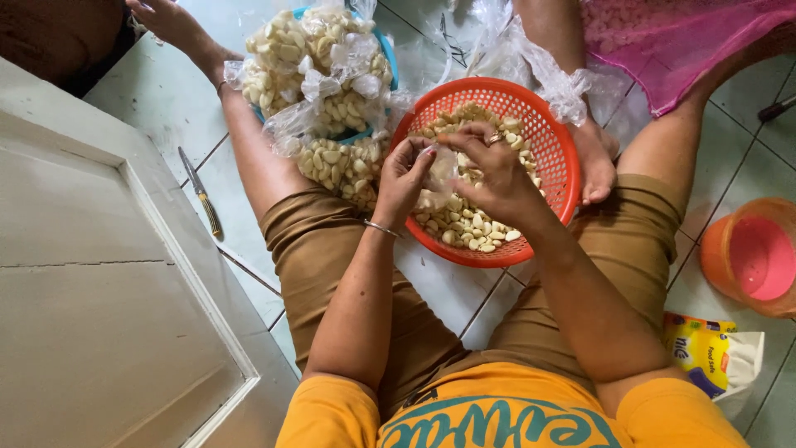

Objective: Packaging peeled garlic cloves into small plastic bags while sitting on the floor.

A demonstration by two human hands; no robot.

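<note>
Both forearms reach from the lap to the red basket [554, 158], where the left hand [404, 178] and right hand [495, 170] pinch a small clear bag [439, 178] between them, fingers clenched on its mouth, seemingly to hold it open. It hangs just over the peeled garlic cloves [464, 224] in the basket; filled bags [319, 75] lie left of the basket, a knife [201, 192] farther left.

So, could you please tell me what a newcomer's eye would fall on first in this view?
The bright orange-red basket of peeled garlic cloves sits on the tiled floor between the person's legs, dead centre. Over it, the left hand and right hand meet around a small clear plastic bag. Upper left of the basket, clear bags of cloves pile up, and a knife lies on the floor to the left.
</note>
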